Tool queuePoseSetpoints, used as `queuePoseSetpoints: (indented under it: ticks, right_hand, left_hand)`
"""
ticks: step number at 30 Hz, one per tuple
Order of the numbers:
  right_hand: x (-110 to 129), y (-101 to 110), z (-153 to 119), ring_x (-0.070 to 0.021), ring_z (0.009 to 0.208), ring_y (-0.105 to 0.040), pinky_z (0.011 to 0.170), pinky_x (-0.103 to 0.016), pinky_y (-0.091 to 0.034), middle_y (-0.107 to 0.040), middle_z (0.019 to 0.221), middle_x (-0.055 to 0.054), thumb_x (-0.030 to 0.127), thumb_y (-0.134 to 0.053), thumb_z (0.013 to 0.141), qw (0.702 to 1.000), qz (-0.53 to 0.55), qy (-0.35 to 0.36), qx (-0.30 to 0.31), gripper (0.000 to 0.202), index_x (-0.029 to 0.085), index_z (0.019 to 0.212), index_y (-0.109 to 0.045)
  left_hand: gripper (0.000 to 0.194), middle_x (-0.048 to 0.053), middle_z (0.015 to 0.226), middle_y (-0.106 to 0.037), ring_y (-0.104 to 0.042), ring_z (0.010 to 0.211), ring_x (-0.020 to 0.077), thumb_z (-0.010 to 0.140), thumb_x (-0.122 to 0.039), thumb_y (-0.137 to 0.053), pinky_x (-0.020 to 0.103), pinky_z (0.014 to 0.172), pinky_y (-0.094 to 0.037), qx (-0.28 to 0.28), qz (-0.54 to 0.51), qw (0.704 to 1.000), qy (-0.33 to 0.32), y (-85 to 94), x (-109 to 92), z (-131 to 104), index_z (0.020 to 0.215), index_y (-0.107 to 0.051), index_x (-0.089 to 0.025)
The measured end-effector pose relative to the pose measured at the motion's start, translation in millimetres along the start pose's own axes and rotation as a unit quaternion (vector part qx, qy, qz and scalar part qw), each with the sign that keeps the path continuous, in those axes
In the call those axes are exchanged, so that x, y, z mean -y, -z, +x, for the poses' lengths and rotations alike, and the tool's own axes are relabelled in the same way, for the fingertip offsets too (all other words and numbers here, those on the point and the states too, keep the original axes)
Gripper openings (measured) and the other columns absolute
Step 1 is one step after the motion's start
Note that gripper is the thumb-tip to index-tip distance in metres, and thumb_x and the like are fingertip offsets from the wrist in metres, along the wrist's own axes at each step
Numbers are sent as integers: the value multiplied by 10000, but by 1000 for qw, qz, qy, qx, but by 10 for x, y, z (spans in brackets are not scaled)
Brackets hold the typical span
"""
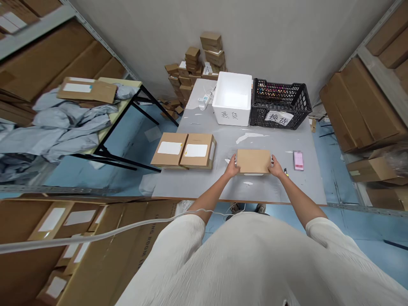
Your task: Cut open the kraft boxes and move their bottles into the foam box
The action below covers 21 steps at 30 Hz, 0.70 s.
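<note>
A plain brown cardboard box (253,161) is held between my two hands over the front part of the grey table (204,182). My left hand (232,167) grips its left end, thumb toward me. At the opposite end, my right hand (275,166) is closed on the right side. A strip of white shows along the box's near lower edge. Just beside my right hand lies a small black and yellow tool (286,172), too small to name. Farther right is a pink phone-like item (298,161).
Two labelled cardboard boxes (196,151) stand side by side at the table's left. Behind are a white foam bin (232,117) and a black plastic crate (280,104). A white cable (127,228) crosses in front of my left arm. A large open carton (127,246) holds several boxes.
</note>
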State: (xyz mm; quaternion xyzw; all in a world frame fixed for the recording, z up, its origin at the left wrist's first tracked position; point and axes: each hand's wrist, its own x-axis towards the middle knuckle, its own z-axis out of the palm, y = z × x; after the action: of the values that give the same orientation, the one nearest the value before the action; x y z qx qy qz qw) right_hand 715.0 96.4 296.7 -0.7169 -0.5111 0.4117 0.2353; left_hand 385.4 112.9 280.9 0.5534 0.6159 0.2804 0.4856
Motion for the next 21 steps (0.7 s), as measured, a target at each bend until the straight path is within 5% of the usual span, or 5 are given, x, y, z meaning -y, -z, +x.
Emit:
queuePoseSetpoints:
  ticks: [9,16,21]
  right_hand:
    - [64,-56,12,-334,1400,-662,1212,-530,-548,-597,1632,-116,177,-725,622,999,50,1,7,1272,305,1786,-229]
    - [306,-12,19,-303,1425,-649,1156,-447,-576,-539,1667,-139,498,-706,859,990,136,19,-42,1064,290,1785,-226]
    - [345,20,14,-312,1352,-665,1168,-440,-543,-627,1550,-188,677,-577,975,992,98,-22,-79,802,216,1628,-516]
  left_hand:
    - [1275,151,1565,-627,-690,1316,318,686,-179,-816,473,1147,-548,-4,-71,997,20,-62,-112,49,1799,-200,-272]
    - [922,146,1502,-595,-676,1299,272,909,-430,-792,393,1099,-549,-70,-92,993,-5,46,-368,159,1719,-382,-267]
    - [668,127,1278,-685,-673,1216,273,1024,-528,-671,400,1120,-509,-87,-26,996,26,82,-341,95,1593,-528,-211]
